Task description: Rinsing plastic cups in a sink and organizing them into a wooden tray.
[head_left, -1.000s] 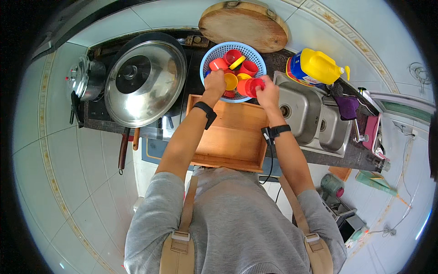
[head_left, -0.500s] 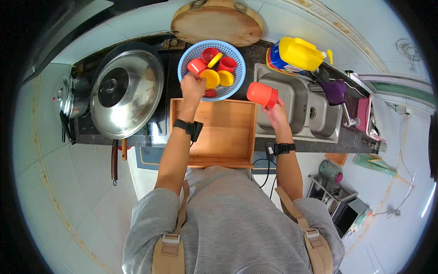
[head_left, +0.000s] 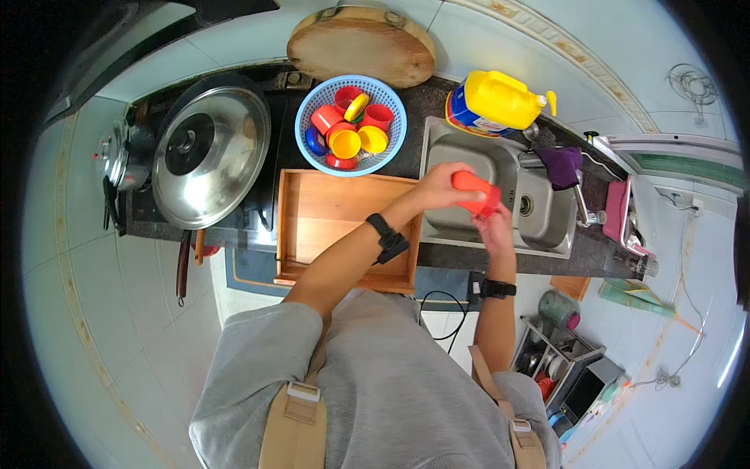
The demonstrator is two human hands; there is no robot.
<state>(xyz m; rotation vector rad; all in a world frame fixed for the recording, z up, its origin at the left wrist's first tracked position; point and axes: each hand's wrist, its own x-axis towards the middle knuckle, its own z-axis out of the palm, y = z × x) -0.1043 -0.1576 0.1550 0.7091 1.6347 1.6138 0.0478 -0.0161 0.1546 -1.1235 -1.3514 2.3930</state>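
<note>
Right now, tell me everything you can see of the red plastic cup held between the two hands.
The bright red, plastic-looking cup has a rounded body and a wider band toward its lower right; whether that band is separate is unclear. It is held tilted above the steel double-basin sink. The left hand grips its upper-left part, the right hand its lower-right end.

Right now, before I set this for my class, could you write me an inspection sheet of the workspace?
Surface: dark countertop with a steel sink; a wooden tray appears to jut past its front edge.
Job's things: red piece held over the sink; blue basket with red and yellow cups.
Clutter: lidded pan, yellow jug, round wooden board.
Hands: left hand grips the red piece; right hand holds its lower end.
Cables: black cable hangs near the right wrist.
Surroundings: tiled wall; other people, nothing seen.
</note>
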